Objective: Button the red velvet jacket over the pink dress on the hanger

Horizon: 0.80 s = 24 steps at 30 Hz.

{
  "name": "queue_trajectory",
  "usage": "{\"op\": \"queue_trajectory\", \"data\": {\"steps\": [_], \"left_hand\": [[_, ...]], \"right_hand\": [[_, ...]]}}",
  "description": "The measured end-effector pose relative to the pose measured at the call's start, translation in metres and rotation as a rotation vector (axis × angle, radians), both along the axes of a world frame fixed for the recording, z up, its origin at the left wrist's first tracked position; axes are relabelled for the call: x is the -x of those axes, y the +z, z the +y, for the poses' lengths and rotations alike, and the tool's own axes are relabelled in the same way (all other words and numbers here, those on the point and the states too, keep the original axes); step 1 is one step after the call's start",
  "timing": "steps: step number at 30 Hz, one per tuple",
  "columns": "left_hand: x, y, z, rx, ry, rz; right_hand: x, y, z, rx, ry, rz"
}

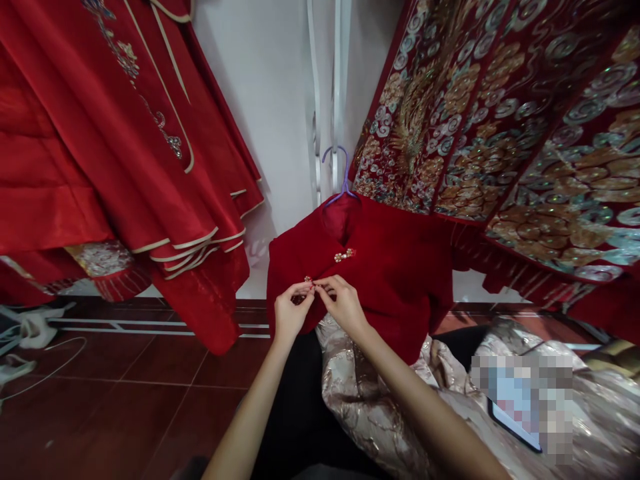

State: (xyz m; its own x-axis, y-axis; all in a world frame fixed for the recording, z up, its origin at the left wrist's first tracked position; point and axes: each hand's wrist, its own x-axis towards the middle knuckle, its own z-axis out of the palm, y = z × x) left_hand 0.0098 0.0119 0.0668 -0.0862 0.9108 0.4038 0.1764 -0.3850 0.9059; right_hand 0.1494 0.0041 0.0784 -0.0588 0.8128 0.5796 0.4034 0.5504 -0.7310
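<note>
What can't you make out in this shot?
Head view only.
Clasp on the jacket: mostly covered by the left hand and right hand; fastened or not, cannot tell.
Tablet screen: pixelated.
Embroidered robe: cut off by the top and right edges.
Red robe: cut off by the top and left edges.

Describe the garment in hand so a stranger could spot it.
On the white wall, between a satin robe and a sequined robe, hangs a smaller red top on a purple hanger. It alone is plain, with only small beaded clasps.
</note>
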Motion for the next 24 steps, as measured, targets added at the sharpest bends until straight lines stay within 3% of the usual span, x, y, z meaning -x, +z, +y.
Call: {"op": "queue_trajectory", "data": {"steps": [6, 10, 13, 19, 24], "left_hand": [[0.007, 0.001, 0.006, -0.02, 0.004, 0.088], [0.01, -0.003, 0.001, -0.059, -0.04, 0.153], [0.011, -0.016, -0.015, -0.095, -0.021, 0.232], [0.023, -0.053, -0.049, -0.157, 0.11, 0.539], [0.024, -0.054, -0.058, -0.235, 0.088, 0.552]], "right_hand": [[0.005, -0.003, 0.005, 0.0, -0.056, 0.018], [-0.004, 0.0, 0.002, 0.08, 0.033, 0.063], [-0.022, 0.002, -0.007, 0.174, 0.084, 0.07], [-0.058, -0.01, -0.04, 0.224, 0.033, -0.312], [-0.063, -0.042, -0.057, 0.119, -0.167, -0.493]]}}
